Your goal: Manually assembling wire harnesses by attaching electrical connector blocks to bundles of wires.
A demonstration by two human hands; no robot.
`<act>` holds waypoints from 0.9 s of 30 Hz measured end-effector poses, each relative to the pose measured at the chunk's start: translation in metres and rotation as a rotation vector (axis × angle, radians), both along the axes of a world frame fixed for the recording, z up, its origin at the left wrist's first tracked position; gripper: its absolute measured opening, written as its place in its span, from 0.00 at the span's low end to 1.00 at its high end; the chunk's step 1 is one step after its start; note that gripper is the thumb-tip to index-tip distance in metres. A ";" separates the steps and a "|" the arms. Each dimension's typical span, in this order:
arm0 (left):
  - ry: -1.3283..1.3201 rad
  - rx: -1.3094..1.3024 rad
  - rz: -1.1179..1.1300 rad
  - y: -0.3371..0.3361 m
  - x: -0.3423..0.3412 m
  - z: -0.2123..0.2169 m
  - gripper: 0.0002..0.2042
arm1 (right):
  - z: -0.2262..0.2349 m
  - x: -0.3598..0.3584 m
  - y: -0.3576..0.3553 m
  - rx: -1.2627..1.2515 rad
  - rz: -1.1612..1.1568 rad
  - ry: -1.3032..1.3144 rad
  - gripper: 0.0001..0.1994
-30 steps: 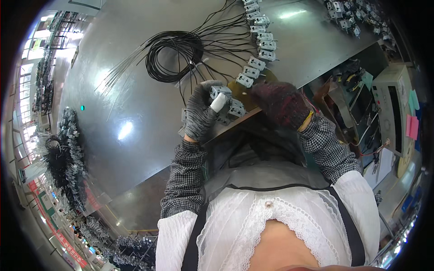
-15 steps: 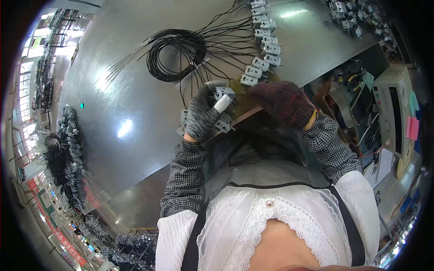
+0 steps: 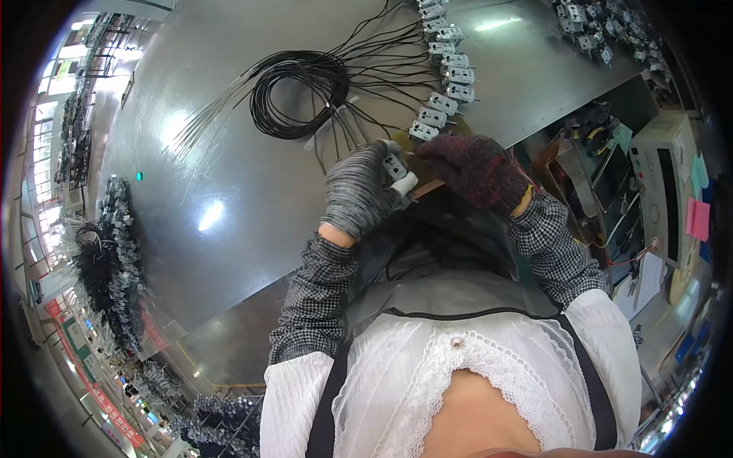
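Observation:
My left hand [image 3: 356, 195], in a grey striped glove with a white thumb covering, is closed around a small silvery metal unit [image 3: 394, 167] with dark holes in its face. Close on its right is my right hand [image 3: 485, 174], in a dark red and black glove. Its fingers are pinched together near the unit, and whatever they may hold is too small to make out. Beneath both hands lies a yellowish plate [image 3: 463, 130] at the table's front edge. Black cables [image 3: 298, 95] lie coiled beyond my left hand, running to a row of similar metal units [image 3: 458, 75].
The metal table [image 3: 229, 168] fills the area ahead and left. More metal units [image 3: 584, 30] lie heaped at the far right. On the right are an open tool drawer [image 3: 592, 179] and a pale machine [image 3: 664, 175]. Bundled cables with units [image 3: 114, 267] hang at the left.
My left hand has moved right with the metal unit, which now sits turned beside my right fingers. The units beside my left wrist no longer show. My right hand has hardly moved.

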State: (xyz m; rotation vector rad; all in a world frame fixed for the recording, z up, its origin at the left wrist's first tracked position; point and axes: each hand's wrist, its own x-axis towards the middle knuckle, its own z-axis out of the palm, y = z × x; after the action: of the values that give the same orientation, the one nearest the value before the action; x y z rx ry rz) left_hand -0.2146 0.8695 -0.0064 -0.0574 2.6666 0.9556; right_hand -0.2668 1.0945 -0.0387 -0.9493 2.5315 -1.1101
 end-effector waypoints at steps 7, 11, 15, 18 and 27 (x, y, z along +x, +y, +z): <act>0.179 -0.177 0.001 0.015 -0.004 -0.015 0.27 | 0.014 0.006 -0.001 -0.064 0.063 0.147 0.13; 0.139 -0.248 -0.020 0.020 -0.009 -0.016 0.26 | 0.021 0.006 -0.004 0.169 0.102 0.285 0.15; 0.089 -0.166 0.013 0.017 -0.008 -0.021 0.27 | 0.032 0.006 -0.003 0.256 0.118 0.273 0.13; 0.127 -0.201 0.009 0.021 -0.010 -0.023 0.27 | 0.028 0.004 -0.003 0.228 0.114 0.266 0.13; 0.211 -0.219 -0.047 0.024 -0.012 -0.025 0.25 | 0.028 0.009 -0.003 0.195 0.048 0.189 0.16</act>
State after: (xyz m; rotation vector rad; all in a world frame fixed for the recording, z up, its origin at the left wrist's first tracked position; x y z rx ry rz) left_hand -0.2270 0.8940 -0.0310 0.0614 2.9431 0.6859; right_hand -0.2581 1.0917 -0.0104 -1.1001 2.6882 -0.7756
